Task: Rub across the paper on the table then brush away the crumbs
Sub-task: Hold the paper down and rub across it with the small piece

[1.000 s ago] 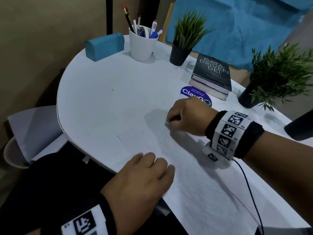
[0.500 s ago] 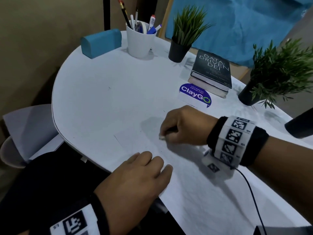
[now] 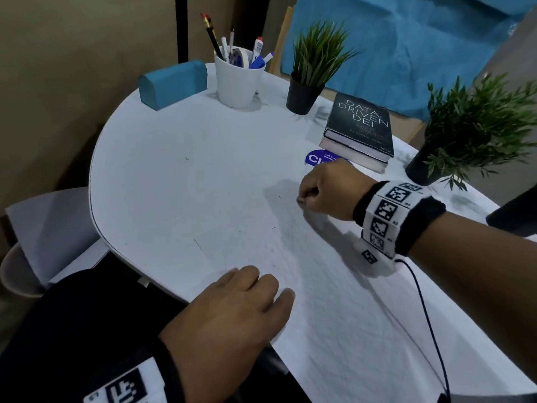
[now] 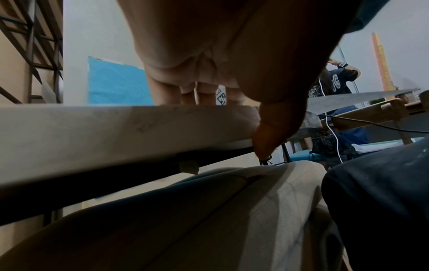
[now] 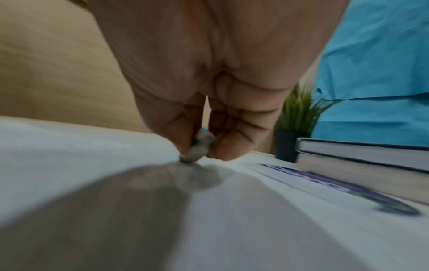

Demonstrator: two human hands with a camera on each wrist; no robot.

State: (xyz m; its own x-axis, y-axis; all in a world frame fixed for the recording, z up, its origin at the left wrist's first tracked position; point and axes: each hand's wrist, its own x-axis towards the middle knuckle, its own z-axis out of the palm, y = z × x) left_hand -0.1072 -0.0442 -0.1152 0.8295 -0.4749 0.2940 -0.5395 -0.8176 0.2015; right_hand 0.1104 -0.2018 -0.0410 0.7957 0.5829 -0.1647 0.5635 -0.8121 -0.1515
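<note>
White paper (image 3: pixel 334 286) lies flat on the round white table (image 3: pixel 174 170), close to the near edge. It looks thin and light, so I think it can slide or crumple if it is pushed hard. It needs something to hold it down.

The left hand (image 3: pixel 232 309) does that job. It rests flat on the near corner of the paper with its fingers laid out straight, and it grasps nothing. In the left wrist view its thumb hangs down over the table edge.

The right hand (image 3: pixel 325 190) is curled tight and pinches a small grey eraser (image 5: pixel 199 146) between thumb and fingers. The tip of the eraser touches the paper at its far part, near a blue sticker (image 3: pixel 315 159) and a stack of books (image 3: pixel 360 132).

This eraser looks soft and worn, a bit crumbly. It is tiny, so I think it is best to hold it low, near the tip, and press gently. Tiny dark bits (image 3: pixel 273 227) lie on the paper; they may be crumbs, but I cannot be sure.
</note>
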